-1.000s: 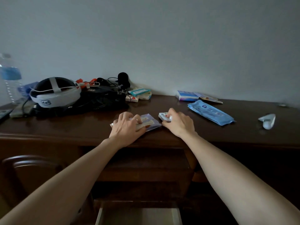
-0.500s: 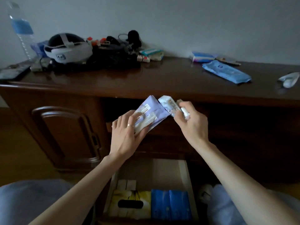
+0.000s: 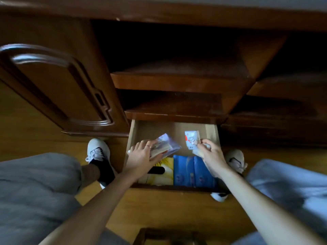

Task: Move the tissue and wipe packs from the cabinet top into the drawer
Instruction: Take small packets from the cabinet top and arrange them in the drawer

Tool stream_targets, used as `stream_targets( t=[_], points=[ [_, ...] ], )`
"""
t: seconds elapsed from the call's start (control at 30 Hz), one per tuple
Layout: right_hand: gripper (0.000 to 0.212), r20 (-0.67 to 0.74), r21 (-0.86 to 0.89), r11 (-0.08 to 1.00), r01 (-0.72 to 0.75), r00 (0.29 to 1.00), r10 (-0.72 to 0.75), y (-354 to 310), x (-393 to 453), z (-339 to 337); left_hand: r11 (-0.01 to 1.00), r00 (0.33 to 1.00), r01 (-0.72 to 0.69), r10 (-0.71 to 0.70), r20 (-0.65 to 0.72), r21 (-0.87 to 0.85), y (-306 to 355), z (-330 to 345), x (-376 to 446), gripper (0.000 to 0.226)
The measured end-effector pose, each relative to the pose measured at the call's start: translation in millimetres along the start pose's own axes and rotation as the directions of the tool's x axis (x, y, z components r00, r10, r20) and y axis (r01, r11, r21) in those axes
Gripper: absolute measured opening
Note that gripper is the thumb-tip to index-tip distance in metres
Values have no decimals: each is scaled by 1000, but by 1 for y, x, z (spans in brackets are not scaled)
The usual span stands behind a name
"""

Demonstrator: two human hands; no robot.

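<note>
The bottom drawer (image 3: 134, 131) of the dark wooden cabinet stands pulled out below me. My left hand (image 3: 141, 156) grips a lilac wipe pack (image 3: 166, 145) just above the drawer's left half. My right hand (image 3: 210, 155) grips a small white tissue pack (image 3: 191, 141) over the drawer's right half. Inside the drawer lie a yellow tissue pack (image 3: 162, 172) and two blue packs (image 3: 192, 172) side by side near its front. The cabinet top is out of view.
A carved cabinet door (image 3: 58, 89) is on the left, open shelves (image 3: 177, 80) above the drawer. My shoes (image 3: 98, 151) stand on the wooden floor either side of the drawer, with grey trouser legs (image 3: 35, 191) in front. A dark wooden frame (image 3: 169, 236) shows at the bottom edge.
Both hands came down from the cabinet top with the two packs to just over the open drawer. My view tilted down, so the cabinet top left the frame.
</note>
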State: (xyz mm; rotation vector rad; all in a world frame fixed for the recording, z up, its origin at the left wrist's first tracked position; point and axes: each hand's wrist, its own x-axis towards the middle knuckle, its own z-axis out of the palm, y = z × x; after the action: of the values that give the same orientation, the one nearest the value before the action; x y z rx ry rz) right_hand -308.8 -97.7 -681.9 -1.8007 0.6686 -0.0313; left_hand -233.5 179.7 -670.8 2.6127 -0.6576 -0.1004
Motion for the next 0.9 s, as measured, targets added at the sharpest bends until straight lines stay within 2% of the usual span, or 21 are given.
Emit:
stream_targets(
  t=[0.1,0.2,0.27,0.33,0.37,0.4,0.47,0.5,0.57,0.67,0.73,0.77,0.83,0.9],
  points=[
    [28,-105,19,999,-50,993,51,12,5,-18,983,985,-157,150,83,92,14,27,2,73],
    [19,-223,62,997,-47,973,60,12,6,-40,951,950,-287,269,157,110,47,56,16,72],
    [12,-278,49,998,-39,959,52,12,5,-53,919,898,-390,364,247,64,71,72,24,75],
    [8,-276,33,999,-37,960,45,15,1,-63,896,814,-439,428,393,-68,86,85,26,74],
    [8,-259,27,999,-38,965,44,17,0,-65,906,789,-395,419,449,-151,89,89,25,69],
    [9,-230,27,999,-47,972,51,20,-1,-64,927,802,-285,370,468,-245,89,89,22,63],
    [20,-120,77,994,-82,989,90,25,0,-57,902,887,60,149,438,-427,85,83,19,54],
    [29,-44,106,989,-99,994,104,25,1,-51,836,913,209,19,408,-507,81,77,20,56],
    [37,126,56,992,-110,987,102,17,-1,-36,649,909,393,-167,383,-652,72,60,21,61],
    [21,340,-116,993,-9,939,48,-2,-9,-8,436,862,507,-244,445,-743,61,39,22,41],
    [16,359,-243,960,137,932,-42,-10,-15,10,308,834,547,-286,472,-779,58,34,19,24],
    [19,331,-343,912,224,938,-106,-14,-17,18,205,814,558,-322,483,-804,58,34,16,19],
    [23,288,-514,777,363,926,-243,-23,-24,29,1,781,559,-337,526,-829,56,34,11,21],
    [27,325,-576,678,458,888,-324,-29,-31,37,-95,772,567,-285,568,-818,52,34,5,31]
  ],
)
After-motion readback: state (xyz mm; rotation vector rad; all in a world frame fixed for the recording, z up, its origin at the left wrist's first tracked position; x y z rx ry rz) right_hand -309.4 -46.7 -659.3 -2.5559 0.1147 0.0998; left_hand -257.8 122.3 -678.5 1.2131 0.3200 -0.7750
